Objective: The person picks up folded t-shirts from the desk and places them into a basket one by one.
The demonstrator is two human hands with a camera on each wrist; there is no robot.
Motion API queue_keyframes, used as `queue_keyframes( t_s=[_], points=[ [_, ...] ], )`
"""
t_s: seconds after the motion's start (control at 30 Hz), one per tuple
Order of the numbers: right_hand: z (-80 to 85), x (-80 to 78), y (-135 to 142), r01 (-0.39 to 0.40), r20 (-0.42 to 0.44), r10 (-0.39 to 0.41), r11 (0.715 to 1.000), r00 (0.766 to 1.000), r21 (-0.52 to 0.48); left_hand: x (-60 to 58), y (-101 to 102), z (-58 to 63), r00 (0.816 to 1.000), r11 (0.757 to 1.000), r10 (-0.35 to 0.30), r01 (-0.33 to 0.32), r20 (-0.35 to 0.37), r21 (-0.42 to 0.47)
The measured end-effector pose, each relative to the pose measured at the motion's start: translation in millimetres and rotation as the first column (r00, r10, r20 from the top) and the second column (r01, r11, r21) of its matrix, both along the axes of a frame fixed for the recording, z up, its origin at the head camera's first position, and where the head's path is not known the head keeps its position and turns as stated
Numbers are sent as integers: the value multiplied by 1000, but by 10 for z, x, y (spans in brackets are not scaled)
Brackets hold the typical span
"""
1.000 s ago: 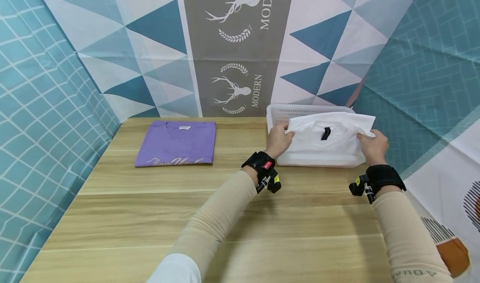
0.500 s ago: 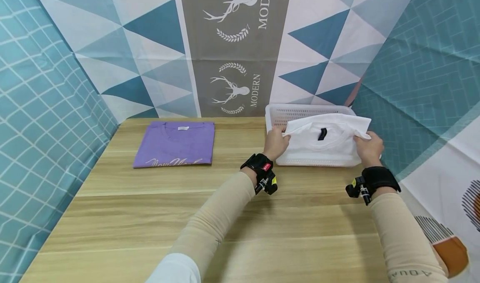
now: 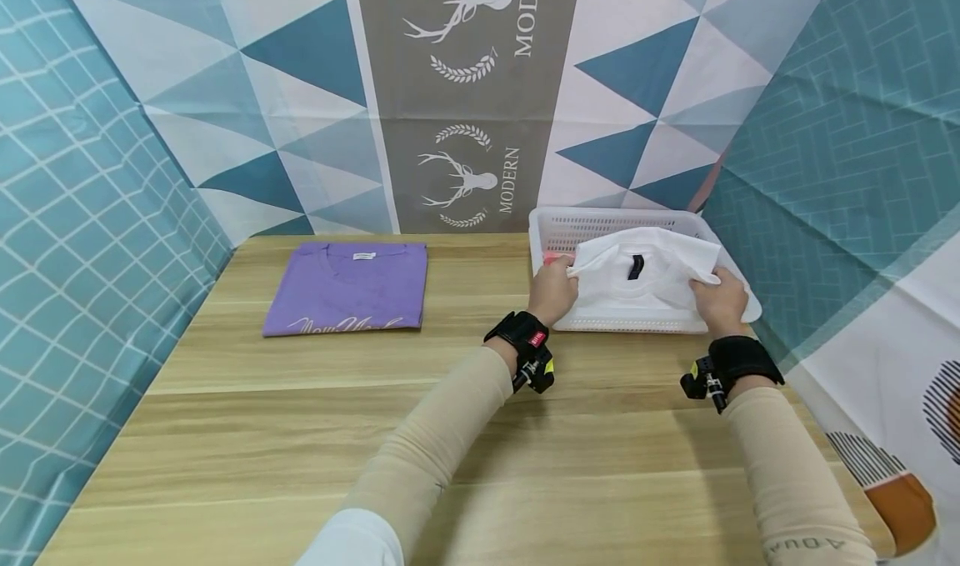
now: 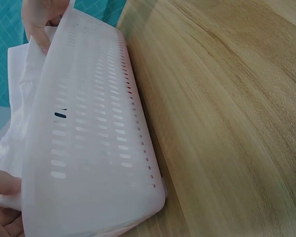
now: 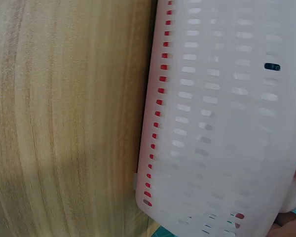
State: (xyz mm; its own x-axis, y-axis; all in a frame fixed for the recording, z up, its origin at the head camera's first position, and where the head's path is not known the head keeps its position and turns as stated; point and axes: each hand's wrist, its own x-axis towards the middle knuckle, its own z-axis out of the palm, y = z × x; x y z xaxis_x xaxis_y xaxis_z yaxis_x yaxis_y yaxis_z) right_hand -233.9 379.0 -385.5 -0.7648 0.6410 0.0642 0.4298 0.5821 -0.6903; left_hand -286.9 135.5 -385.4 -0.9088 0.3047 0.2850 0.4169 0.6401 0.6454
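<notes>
A folded white T-shirt (image 3: 660,257) with a black neck label sits within the opening of a white perforated plastic basket (image 3: 630,326). My left hand (image 3: 553,293) pinches the shirt's left edge, beside the basket's left end. At the opposite edge, my right hand (image 3: 722,301) grips a bunched bit of the cloth. The left wrist view catches both hands at the shirt, partly behind the basket's wall (image 4: 89,148). Red shows through the low holes of the basket (image 5: 212,148) in the right wrist view. What lies beneath the shirt is mostly hidden.
A folded purple T-shirt (image 3: 352,287) lies flat at the back left of the wooden table (image 3: 450,433). Patterned cloth (image 3: 465,91) hangs behind the table, and teal cloths (image 3: 862,174) flank it.
My right hand has shifted left, bringing the shirt's right edge inward and slightly down. More of the basket's right end shows, and a pinkish-red patch appears near my left hand.
</notes>
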Motion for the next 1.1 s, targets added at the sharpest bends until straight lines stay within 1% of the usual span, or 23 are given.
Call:
queue_keyframes(
  t_s=[0.07, 0.2, 0.3, 0.37, 0.53, 0.67, 0.77, 0.87, 0.97, 1.03, 1.1],
  points=[
    [-12, -2, -7, -1, 9, 1, 1000, 1000, 14, -3, 12, -12, 1000, 1000, -1, 1, 2, -11],
    [-24, -12, -13, -2, 20, 2, 1000, 1000, -15, -6, 31, -28, 1000, 1000, 5, -5, 5, -8],
    [-26, -9, -18, -11, 19, 12, 999, 1000, -45, -4, 36, -34, 1000, 1000, 10, -10, 9, -9],
    [-30, -3, -17, -19, 13, 20, 999, 1000, -49, -4, 38, -40, 1000, 1000, 13, -13, 5, -10],
    [-35, 18, -11, -30, -9, 30, 999, 1000, -16, -24, 49, -47, 1000, 999, 12, -12, 10, 40],
    [-28, 23, -12, -26, -38, 26, 1000, 999, 5, -47, 54, -45, 998, 997, 9, -13, 58, 75],
    [-30, 23, -10, -19, -45, 20, 1000, 999, 8, -56, 53, -48, 997, 998, -7, 2, 83, 68],
    [-44, 27, -1, -12, -33, 12, 1000, 999, 22, -54, 57, -51, 995, 999, -41, 39, 91, 21],
    [-51, 31, 4, -34, 9, 33, 997, 999, 75, -34, 55, -34, 991, 995, -70, 77, 110, -61],
    [-48, 28, 2, -66, 65, 58, 989, 996, 130, -15, 55, -24, 989, 985, -87, 104, 123, -136],
    [-39, 19, 5, -115, 138, 87, 972, 987, 205, 10, 63, -15, 988, 960, -103, 129, 116, -248]
  ],
)
